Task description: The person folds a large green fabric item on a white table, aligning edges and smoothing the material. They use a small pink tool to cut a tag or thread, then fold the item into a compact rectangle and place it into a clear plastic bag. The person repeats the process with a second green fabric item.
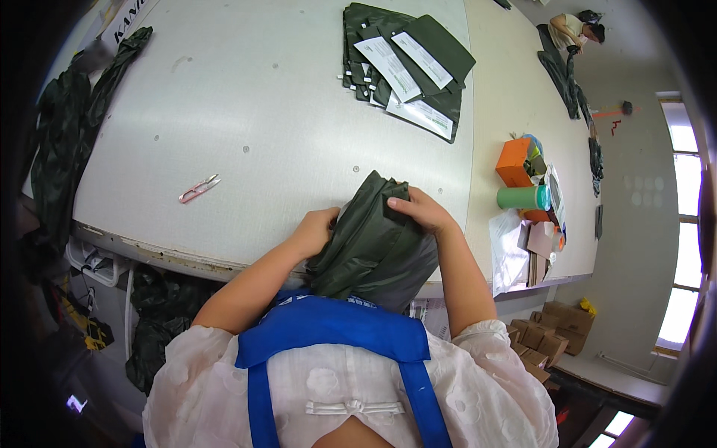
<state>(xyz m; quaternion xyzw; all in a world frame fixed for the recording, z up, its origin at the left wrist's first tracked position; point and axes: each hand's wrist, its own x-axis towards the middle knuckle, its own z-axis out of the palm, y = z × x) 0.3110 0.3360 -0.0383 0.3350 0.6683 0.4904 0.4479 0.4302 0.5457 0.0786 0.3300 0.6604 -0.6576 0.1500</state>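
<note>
A bundle of folded dark green fabric (366,243) is held between my two hands at the table's near edge, its lower part hanging against my blue apron. My left hand (317,230) grips its left side, with the fingertips hidden behind the cloth. On the right, my right hand (422,210) is closed round the upper corner, thumb on top. Pink-handled thread snips (199,189) lie on the table to the left. Farther off sits a stack of flat dark green pouches (433,56) with white printed labels.
The pale table (246,89) has small screws in its top. At right stand an orange box (515,163), a green cylinder (520,198) and clear plastic (508,246). Dark green cloth (63,142) drapes over the left edge. Cardboard boxes (571,325) are below right. Another person (567,30) works far right.
</note>
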